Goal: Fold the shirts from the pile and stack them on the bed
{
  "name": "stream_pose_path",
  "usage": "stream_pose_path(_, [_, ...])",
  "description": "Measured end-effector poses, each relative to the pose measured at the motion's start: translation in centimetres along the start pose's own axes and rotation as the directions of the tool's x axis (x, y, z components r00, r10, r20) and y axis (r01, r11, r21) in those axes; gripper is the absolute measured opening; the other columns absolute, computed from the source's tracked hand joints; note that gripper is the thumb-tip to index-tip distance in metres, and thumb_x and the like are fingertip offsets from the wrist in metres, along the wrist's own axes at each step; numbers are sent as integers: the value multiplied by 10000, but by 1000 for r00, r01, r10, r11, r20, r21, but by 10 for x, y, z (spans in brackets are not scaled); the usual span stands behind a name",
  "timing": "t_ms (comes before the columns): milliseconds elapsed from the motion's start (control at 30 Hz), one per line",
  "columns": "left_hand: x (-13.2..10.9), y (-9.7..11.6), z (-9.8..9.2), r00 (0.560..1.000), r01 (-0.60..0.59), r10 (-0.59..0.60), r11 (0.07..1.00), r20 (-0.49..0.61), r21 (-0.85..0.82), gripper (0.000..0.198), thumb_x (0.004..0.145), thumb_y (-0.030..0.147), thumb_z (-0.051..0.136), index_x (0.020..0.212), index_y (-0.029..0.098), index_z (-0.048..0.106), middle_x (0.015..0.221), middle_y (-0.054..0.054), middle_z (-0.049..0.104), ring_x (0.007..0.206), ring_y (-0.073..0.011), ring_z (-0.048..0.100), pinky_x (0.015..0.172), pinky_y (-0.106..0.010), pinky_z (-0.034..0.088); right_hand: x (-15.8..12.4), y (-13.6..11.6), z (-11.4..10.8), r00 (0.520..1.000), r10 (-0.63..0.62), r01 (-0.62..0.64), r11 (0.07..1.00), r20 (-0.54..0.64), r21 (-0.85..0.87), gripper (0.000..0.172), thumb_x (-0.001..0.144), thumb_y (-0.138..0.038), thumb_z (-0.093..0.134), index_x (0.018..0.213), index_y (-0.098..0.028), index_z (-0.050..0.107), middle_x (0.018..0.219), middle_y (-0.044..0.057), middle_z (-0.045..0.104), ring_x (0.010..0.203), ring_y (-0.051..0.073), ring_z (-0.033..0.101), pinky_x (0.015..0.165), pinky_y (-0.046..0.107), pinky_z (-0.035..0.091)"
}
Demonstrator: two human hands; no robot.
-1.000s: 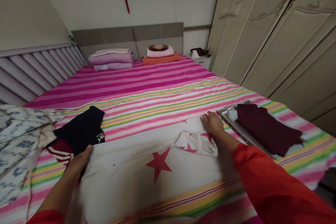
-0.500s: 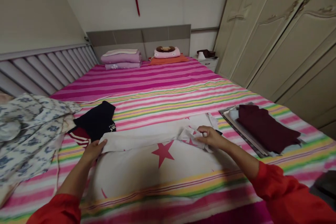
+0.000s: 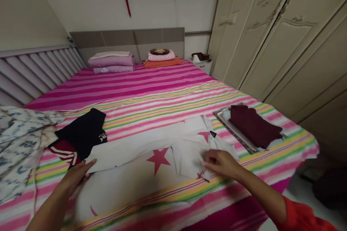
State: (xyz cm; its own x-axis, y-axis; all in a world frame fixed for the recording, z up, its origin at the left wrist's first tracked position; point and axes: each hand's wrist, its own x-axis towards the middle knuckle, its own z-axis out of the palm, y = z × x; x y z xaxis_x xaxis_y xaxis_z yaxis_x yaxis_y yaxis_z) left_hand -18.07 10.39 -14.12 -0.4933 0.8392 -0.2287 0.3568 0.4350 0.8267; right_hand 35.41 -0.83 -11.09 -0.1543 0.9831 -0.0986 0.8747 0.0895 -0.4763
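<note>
A white shirt (image 3: 124, 184) with red stars is spread on the striped sheet (image 3: 151, 106), in front of the person, its upper strip folded over the body. With twelve o'clock taken toward the headboard (image 3: 108, 43), a short sleeve (image 3: 188, 157) is laid across the shirt toward four, and a black tag (image 3: 213, 134) is seen near its end at two.

The shirt's edge at nine o'clock is gripped by the left hand (image 3: 78, 175) between thumb and fingers. The right hand (image 3: 222, 164) is placed at three, fingers curled and tips at the sleeve's edge; whether cloth is pinched there cannot be told.

At ten o'clock, just beside the left hand, a navy garment (image 3: 84, 126) is laid over a maroon one with white stripes (image 3: 63, 153). At nine, a floral garment (image 3: 18, 148) is heaped. Between two and three, a stack of clothes is topped by a maroon piece (image 3: 252, 126).

Farther off, folded purple bedding (image 3: 112, 61) is set at eleven, a pink pillow (image 3: 161, 56) on an orange one (image 3: 162, 64) at twelve, and a nightstand (image 3: 203, 66) at one. The side at two is filled by a wardrobe (image 3: 260, 39).
</note>
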Motion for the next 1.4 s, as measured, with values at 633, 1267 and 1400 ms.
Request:
stream_pose_path(633, [-23, 14, -1, 999, -16, 5, 958, 41, 287, 245, 633, 425, 657, 636, 192, 581, 409, 15, 484, 448, -189, 502, 461, -269, 351, 21, 71, 32, 936, 298, -105, 743, -186, 661, 466, 612, -364, 691, 1042, -184, 708, 863, 45, 711, 797, 231, 642, 731, 353, 517])
stream_pose_path(1267, [-185, 26, 244, -19, -969, 598, 185, 801, -161, 815, 762, 676, 599, 1451, 287, 404, 1521, -87, 423, 1439, -287, 305, 1181, -516, 211, 124, 82, 3, 700, 574, -370, 801, -425, 471, 276, 753, -377, 619, 910, -157, 675, 833, 67, 713, 794, 198, 649, 713, 285, 474])
stream_pose_path(1400, [-189, 20, 248, -16, -976, 619, 162, 785, -148, 747, 820, 637, 552, 1469, 319, 366, 1535, -56, 403, 1456, -267, 269, 1195, -504, 177, 154, 85, -14, 740, 549, -450, 834, -389, 319, 176, 760, -314, 659, 854, -168, 685, 863, 77, 721, 816, 202, 641, 704, 269, 432])
